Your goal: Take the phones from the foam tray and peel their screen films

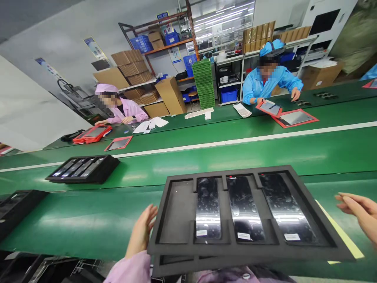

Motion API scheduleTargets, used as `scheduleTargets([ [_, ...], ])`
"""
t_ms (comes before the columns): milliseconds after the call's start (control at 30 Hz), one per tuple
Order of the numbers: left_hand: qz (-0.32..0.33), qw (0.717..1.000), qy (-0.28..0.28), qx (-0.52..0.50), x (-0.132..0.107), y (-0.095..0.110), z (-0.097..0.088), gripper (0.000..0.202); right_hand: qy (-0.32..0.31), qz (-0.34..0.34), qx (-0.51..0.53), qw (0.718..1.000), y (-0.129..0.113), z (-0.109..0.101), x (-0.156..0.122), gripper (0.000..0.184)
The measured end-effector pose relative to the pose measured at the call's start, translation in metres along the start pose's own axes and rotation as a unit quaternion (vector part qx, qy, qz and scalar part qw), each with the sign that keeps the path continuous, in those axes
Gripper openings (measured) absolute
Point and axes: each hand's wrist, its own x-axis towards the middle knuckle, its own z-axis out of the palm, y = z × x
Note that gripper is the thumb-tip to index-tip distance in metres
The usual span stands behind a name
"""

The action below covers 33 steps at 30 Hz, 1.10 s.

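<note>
A black foam tray (173, 248) lies in front of me, with a second one partly visible beneath its near edge. Three of its slots hold dark glossy phone screens (208, 204), each with a small white label at the lower end; the leftmost slot has no screen. My left hand (141, 230) is at the tray's left edge, fingers extended along its side; whether they touch it I cannot tell. Off to the right, my right hand (361, 212) is apart from the tray, fingers stretched loosely forward with nothing visible in them.
A yellow sheet (341, 236) pokes out at the tray's right. More trays with screens (100, 173) stand left on the green bench (88, 220). Across it, one person in pink (132, 110) and another in blue (259, 84) handle red-edged panels (296, 118).
</note>
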Motion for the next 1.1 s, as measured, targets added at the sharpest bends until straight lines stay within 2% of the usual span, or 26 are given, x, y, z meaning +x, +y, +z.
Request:
scheduleTargets([
  [33, -0.004, 1.000, -0.011, -0.006, 0.000, 0.010, 0.000, 0.055, 0.020, -0.017, -0.009, 1.000, -0.017, -0.005, -0.004, 0.034],
  [100, 0.000, 0.999, -0.045, 0.020, -0.003, 0.026, 0.000, 0.064, 0.019, -0.190, -0.008, 0.982, -0.040, 0.000, -0.014, 0.044],
  [133, 0.007, 0.996, -0.064, 0.055, -0.006, 0.031, 0.001, 0.070, 0.006, -0.290, -0.025, 0.957, -0.046, 0.009, -0.019, 0.050],
  [200, 0.029, 0.985, -0.086, 0.146, -0.012, 0.032, 0.004, 0.080, -0.012, -0.459, -0.105, 0.882, -0.048, 0.036, -0.028, 0.059],
  [267, 0.051, 0.971, -0.087, 0.216, -0.016, 0.022, 0.003, 0.079, 0.011, -0.542, -0.210, 0.813, -0.041, 0.064, -0.034, 0.057],
  [300, 0.066, 0.964, -0.082, 0.243, -0.017, 0.016, 0.002, 0.076, 0.031, -0.552, -0.257, 0.792, -0.037, 0.075, -0.035, 0.053],
  [333, 0.084, 0.957, -0.070, 0.268, -0.017, 0.009, 0.001, 0.073, 0.044, -0.545, -0.299, 0.782, -0.035, 0.084, -0.036, 0.048],
  [400, 0.138, 0.936, -0.018, 0.323, -0.019, 0.001, 0.004, 0.065, 0.034, -0.495, -0.366, 0.787, -0.037, 0.092, -0.037, 0.046],
  [500, 0.280, 0.876, 0.050, 0.390, -0.033, 0.013, 0.032, 0.056, -0.035, -0.393, -0.426, 0.814, -0.054, 0.090, -0.037, 0.060],
  [533, 0.333, 0.851, 0.039, 0.404, -0.041, 0.023, 0.048, 0.055, -0.057, -0.367, -0.433, 0.821, -0.062, 0.088, -0.037, 0.063],
  [600, 0.392, 0.797, -0.050, 0.457, -0.058, 0.049, 0.084, 0.054, -0.100, -0.335, -0.428, 0.833, -0.076, 0.082, -0.037, 0.061],
  [667, 0.384, 0.747, -0.126, 0.528, -0.074, 0.073, 0.119, 0.067, -0.148, -0.296, -0.408, 0.851, -0.086, 0.074, -0.035, 0.054],
  [733, 0.354, 0.719, -0.151, 0.578, -0.083, 0.092, 0.141, 0.075, -0.183, -0.233, -0.390, 0.872, -0.091, 0.063, -0.029, 0.048],
  [767, 0.341, 0.714, -0.158, 0.591, -0.086, 0.099, 0.146, 0.074, -0.183, -0.199, -0.387, 0.882, -0.091, 0.056, -0.025, 0.046],
  [833, 0.314, 0.720, -0.167, 0.596, -0.084, 0.110, 0.142, 0.067, -0.152, -0.146, -0.379, 0.901, -0.089, 0.042, -0.013, 0.045],
  [900, 0.270, 0.748, -0.161, 0.585, -0.075, 0.118, 0.123, 0.068, -0.125, -0.126, -0.337, 0.925, -0.084, 0.030, -0.002, 0.049],
  [967, 0.217, 0.795, -0.150, 0.546, -0.061, 0.118, 0.099, 0.072, -0.129, -0.110, -0.247, 0.954, -0.075, 0.025, 0.005, 0.053],
  [1000, 0.201, 0.828, -0.144, 0.504, -0.052, 0.115, 0.088, 0.072, -0.140, -0.098, -0.189, 0.967, -0.070, 0.025, 0.006, 0.054],
  [1067, 0.174, 0.901, -0.197, 0.345, -0.039, 0.102, 0.074, 0.074, -0.171, -0.075, -0.084, 0.979, -0.060, 0.029, 0.004, 0.058],
  [1100, 0.158, 0.925, -0.228, 0.258, -0.034, 0.094, 0.071, 0.077, -0.177, -0.079, -0.057, 0.979, -0.055, 0.032, 0.002, 0.059],
])
